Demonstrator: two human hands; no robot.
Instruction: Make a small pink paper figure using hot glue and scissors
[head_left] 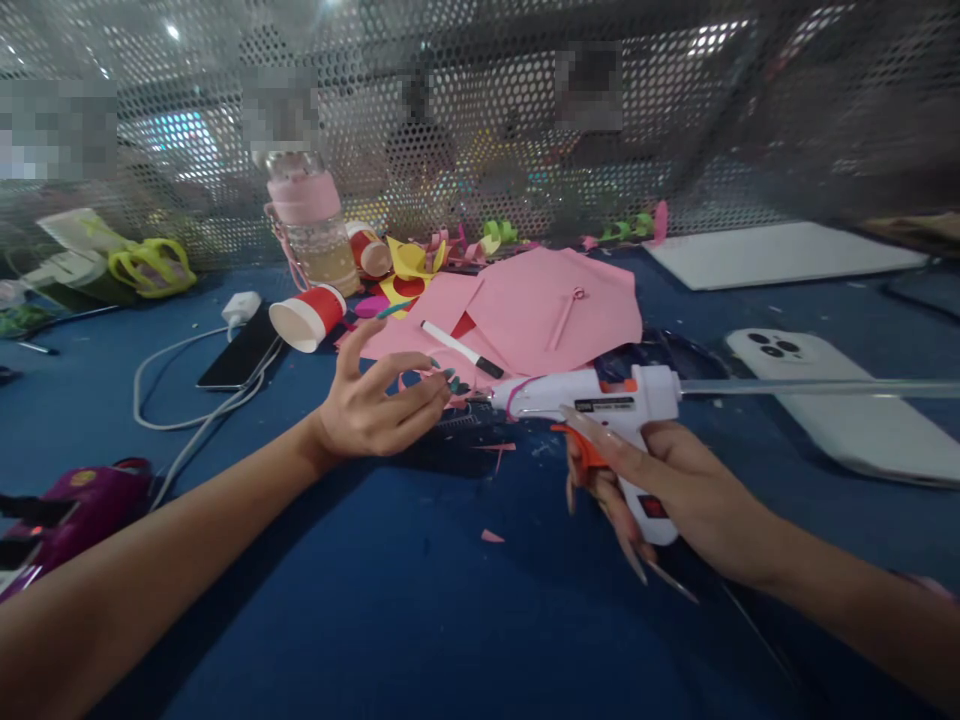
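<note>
My right hand [675, 490] is wrapped round the grip of a white hot glue gun [600, 395] with an orange trigger [585, 447]. A long clear glue stick [750, 388] sticks out of its back end, and the nozzle points left. At the nozzle tip is my left hand [386, 400], its thumb raised and its other fingers bent together towards the tip. Pink paper shows around these fingertips, but what they pinch is too small to make out. Just behind them lies a white marker [461, 348] with a black cap, on pink paper sheets [555, 300].
A striped paper cup [309, 318], a bottle [311, 225] and a black phone [240, 350] with a white cable stand left. A white phone [847, 400] and a white sheet [787, 255] lie right. Purple power strip [82, 510] at near left; perforated metal screen [480, 130] behind.
</note>
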